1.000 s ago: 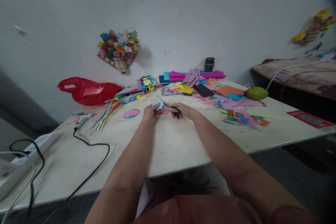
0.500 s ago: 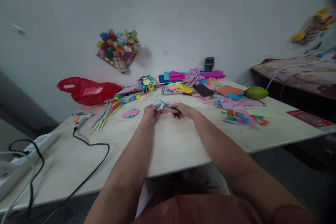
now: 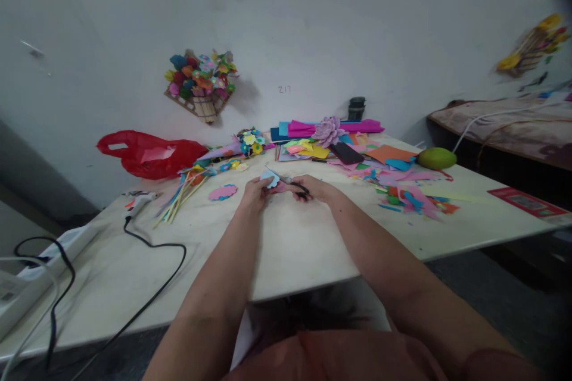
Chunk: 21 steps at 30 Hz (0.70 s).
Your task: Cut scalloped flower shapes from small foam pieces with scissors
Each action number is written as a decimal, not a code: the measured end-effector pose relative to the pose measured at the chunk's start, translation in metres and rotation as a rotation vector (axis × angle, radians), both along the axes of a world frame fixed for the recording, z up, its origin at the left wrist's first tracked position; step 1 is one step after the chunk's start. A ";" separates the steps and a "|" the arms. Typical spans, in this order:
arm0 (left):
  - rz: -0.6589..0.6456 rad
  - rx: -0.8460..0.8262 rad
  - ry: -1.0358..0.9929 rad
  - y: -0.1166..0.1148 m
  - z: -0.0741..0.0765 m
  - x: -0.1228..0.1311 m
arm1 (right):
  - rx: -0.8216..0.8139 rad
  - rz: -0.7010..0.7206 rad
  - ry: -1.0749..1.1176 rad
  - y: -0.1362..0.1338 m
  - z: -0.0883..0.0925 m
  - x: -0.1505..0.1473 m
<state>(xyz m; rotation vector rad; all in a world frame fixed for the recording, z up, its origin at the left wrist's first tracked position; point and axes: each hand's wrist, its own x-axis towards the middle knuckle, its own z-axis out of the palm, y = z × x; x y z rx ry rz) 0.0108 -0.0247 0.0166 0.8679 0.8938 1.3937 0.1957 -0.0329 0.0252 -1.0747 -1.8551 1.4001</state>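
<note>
Over the middle of the table, my left hand (image 3: pixel 255 191) pinches a small light-blue paper piece (image 3: pixel 270 178) with a scalloped edge. Pink paper shows just below it. My right hand (image 3: pixel 313 188) is closed round the black handles of a pair of scissors (image 3: pixel 300 189). The scissor blades point up and left, right beside the blue paper; whether they touch it I cannot tell. To the left of my left hand, a pink oval with a blue scalloped border (image 3: pixel 222 192) lies flat on the table.
A glue gun (image 3: pixel 139 205) trails a black cord at left, near a white power strip (image 3: pixel 53 268). Behind are a red plastic bag (image 3: pixel 156 158), thin sticks (image 3: pixel 179 205) and paper flowers (image 3: pixel 252 141). Coloured scraps (image 3: pixel 415 197), a dark phone-like slab (image 3: pixel 346 153) and a green fruit (image 3: pixel 437 158) lie right.
Almost nothing differs. Both hands keep their place, with the scissors and the blue paper shifted only very slightly.
</note>
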 end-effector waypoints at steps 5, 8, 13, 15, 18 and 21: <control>-0.009 -0.003 0.006 0.000 0.001 0.000 | 0.000 0.000 0.001 0.003 -0.003 0.000; -0.014 -0.011 0.020 0.000 0.001 -0.001 | -0.005 0.008 -0.010 0.003 -0.003 0.000; -0.015 -0.029 0.033 -0.002 0.003 -0.001 | -0.021 0.002 -0.008 0.002 -0.002 0.002; -0.020 -0.026 0.034 -0.002 0.003 -0.002 | -0.035 0.000 -0.007 0.001 -0.001 0.002; -0.039 -0.012 0.041 -0.001 0.002 -0.003 | -0.049 -0.004 -0.019 0.000 0.001 0.003; -0.049 -0.014 0.051 0.000 0.000 -0.005 | -0.042 0.000 -0.026 -0.001 0.002 0.004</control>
